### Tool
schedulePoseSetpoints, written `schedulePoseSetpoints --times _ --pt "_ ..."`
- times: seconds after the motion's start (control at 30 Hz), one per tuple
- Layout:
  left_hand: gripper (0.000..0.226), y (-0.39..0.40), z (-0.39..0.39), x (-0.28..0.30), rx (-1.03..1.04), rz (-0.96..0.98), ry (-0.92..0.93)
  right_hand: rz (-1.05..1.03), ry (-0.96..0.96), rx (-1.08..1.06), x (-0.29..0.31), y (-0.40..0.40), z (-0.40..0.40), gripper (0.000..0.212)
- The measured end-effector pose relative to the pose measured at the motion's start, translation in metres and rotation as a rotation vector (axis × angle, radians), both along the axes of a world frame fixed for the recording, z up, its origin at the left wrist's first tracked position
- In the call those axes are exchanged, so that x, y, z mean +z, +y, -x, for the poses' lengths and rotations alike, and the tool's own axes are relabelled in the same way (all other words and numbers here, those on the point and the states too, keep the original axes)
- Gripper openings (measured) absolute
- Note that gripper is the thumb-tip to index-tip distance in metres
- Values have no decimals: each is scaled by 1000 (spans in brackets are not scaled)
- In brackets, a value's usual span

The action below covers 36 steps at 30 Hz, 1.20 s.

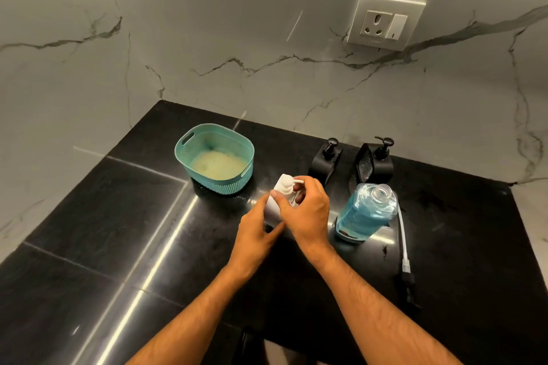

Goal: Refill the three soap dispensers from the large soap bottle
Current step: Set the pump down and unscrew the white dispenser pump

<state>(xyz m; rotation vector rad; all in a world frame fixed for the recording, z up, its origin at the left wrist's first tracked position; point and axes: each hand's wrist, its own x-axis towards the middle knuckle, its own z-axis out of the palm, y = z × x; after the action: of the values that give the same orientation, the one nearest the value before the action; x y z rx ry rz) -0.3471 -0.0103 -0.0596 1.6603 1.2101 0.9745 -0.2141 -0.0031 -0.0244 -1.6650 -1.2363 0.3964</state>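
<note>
white soap dispenser (274, 204) stands at the centre of the frame on a black stone counter (98, 240), held by both hands. left hand (257, 228) wraps closed around its lower body; right hand (307, 210) closes over its white pump top (287, 181). just to the right stands a large soap bottle (366, 212) of blue liquid, cap off. two black dispensers (324, 161) (379, 161) sit behind, near the marble wall (237, 38). a teal basket (215, 157) sits upper left of the hands. a white cable (402, 234) lies at right.
</note>
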Motion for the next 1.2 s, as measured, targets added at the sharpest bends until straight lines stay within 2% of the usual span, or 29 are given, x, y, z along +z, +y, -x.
schedulePoseSetpoints --times 0.17,0.77,0.87,0.97,1.1,1.2 --pt "55 -24 2 -4 18 28 37 68 -60 -10 -5 -11 -3 31" --pt "57 -36 -2 -1 51 84 195 260 -217 267 17 -11 -23 25" --pt "58 -35 -2 2 65 102 207 293 -289 300 24 -8 -25 26" --pt "58 -36 -7 6 74 116 212 350 -446 314 29 -5 -20 24" --pt "52 -38 -15 6 105 99 227 407 -581 233 27 -5 -10 39" --pt "49 -38 -14 3 122 78 170 407 -643 262 26 -3 -8 38"
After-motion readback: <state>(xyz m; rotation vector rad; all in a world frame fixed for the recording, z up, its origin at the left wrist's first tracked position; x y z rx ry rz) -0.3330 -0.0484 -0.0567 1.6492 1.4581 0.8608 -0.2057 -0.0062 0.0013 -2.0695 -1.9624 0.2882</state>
